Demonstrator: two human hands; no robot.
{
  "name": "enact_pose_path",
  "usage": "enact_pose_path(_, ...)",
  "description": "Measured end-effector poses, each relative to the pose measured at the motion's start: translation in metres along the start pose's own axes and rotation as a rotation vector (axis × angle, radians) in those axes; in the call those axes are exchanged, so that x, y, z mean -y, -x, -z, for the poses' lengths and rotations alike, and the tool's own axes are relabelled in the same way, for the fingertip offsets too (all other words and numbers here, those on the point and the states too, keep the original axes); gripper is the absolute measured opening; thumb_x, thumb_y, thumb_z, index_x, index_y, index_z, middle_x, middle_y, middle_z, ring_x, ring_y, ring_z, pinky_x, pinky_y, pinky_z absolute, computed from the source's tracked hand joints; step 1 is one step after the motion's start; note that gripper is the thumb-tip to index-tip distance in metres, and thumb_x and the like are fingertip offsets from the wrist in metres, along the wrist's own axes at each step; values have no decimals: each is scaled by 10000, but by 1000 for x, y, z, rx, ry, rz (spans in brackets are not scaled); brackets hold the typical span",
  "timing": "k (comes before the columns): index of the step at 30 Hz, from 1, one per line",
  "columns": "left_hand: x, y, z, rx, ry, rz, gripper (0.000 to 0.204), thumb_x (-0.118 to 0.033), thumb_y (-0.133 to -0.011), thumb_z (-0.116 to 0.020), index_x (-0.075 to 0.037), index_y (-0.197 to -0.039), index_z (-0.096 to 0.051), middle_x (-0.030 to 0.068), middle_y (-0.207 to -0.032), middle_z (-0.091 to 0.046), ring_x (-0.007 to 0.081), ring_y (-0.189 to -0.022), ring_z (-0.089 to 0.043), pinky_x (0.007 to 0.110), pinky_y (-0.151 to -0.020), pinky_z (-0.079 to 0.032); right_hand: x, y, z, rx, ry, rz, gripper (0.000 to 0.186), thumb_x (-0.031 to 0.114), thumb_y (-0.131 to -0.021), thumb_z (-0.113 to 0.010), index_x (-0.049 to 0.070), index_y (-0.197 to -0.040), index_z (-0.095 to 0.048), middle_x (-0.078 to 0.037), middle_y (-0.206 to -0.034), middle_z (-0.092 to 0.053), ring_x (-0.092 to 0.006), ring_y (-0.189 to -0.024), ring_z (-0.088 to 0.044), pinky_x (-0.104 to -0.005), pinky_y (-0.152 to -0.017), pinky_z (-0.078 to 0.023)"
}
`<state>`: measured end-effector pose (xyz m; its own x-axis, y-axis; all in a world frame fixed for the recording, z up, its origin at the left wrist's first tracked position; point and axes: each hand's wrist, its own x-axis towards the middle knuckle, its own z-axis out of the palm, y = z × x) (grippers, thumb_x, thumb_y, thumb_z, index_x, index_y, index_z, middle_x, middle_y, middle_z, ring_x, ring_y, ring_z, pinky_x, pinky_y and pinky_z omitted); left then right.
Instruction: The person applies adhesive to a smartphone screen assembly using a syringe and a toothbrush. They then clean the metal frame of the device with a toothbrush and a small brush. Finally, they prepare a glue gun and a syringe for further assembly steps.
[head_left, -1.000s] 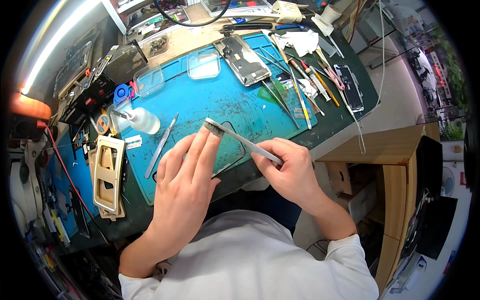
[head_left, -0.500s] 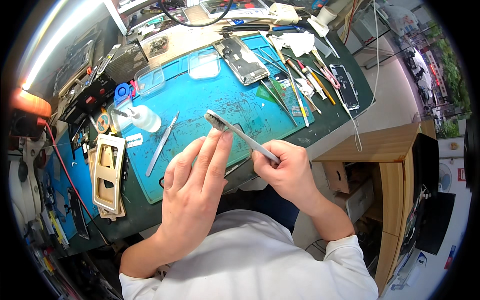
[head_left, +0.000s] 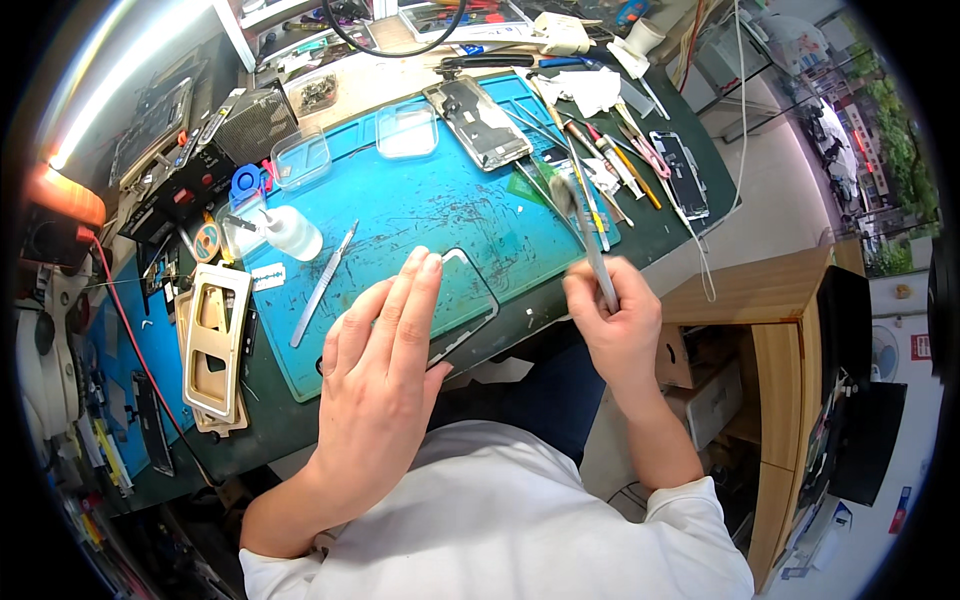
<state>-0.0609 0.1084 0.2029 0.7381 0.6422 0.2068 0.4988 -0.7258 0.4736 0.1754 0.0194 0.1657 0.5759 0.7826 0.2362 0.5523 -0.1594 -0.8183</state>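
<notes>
My right hand (head_left: 620,325) is closed around the grey handle of a brush (head_left: 594,255) shaped like a toothbrush. Its dark bristled head points up, over the tools at the right of the mat. My left hand (head_left: 385,340) is held flat with its fingers stretched out and holds nothing that I can see. Partly behind that hand, at the mat's near edge, lies a thin black and white rectangular frame (head_left: 494,303); whether the hand touches it I cannot tell. A silver scalpel-like knife (head_left: 325,283) rests on the blue mat (head_left: 385,205) to the left.
A clear squeeze bottle (head_left: 293,235) and gold phone-shaped holders (head_left: 240,325) are at the left. Farther back sit clear plastic boxes (head_left: 407,130) and an opened phone (head_left: 480,122). Tweezers, pens and a phone part (head_left: 680,172) crowd the right side. A wooden cabinet (head_left: 740,290) stands right of the bench.
My right hand has moved right with the brush, now more upright and away from my left fingertips. The thin frame shows more. My left hand has shifted slightly left and down.
</notes>
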Motion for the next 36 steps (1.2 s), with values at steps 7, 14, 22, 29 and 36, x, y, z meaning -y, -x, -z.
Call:
enact_pose_path(7,-5,0,0,10,35,-41,1047,-3,-686,-856,-32,-1603,-352,131,-1607,-460,293,-1390,-500,416,-1145,-374,9,13,0,271,-203,14,208,121,-1001,-722,-3,-1164,-755,-44,-844,-754,-62,-739,-635,-210,-654,-470)
enact_pose_path(14,3,-3,2,14,-10,-100,1076,-68,-647,-930,-46,-1579,-393,180,-1647,-384,375,-1497,-393,502,-1228,-323,15,13,-3,346,-430,-351,181,164,-1002,-720,6,-1084,-755,-19,-846,-735,-32,-665,-573,-217,-593,-443)
enact_pose_path(22,38,26,-47,-321,1406,161,1260,-563,-848,-829,-99,-1679,-2,224,-1714,-195,386,-1553,-300,564,-1235,-288,33,33,-27,552,-876,-646,188,175,-1026,-696,-8,-1067,-714,-82,-915,-763,-39,-579,-548,-197,-532,-429)
enact_pose_path(29,32,27,-40,-249,1853,391,1029,-820,-945,-401,-236,-1680,19,182,-1299,-565,397,-1248,-620,571,-1078,-500,42,59,-13,733,-588,-546,273,215,-1070,-635,-19,-1190,-710,-67,-952,-778,-42,-628,-584,-211,-595,-456)
enact_pose_path(36,38,36,-37,41,2136,353,1060,-924,-886,-202,-296,-1675,125,222,-1217,-584,427,-1113,-690,534,-933,-579,13,43,6,298,-191,82,318,73,-1069,-531,-29,-1351,-637,-84,-859,-668,-117,-710,-594,-255,-632,-465)
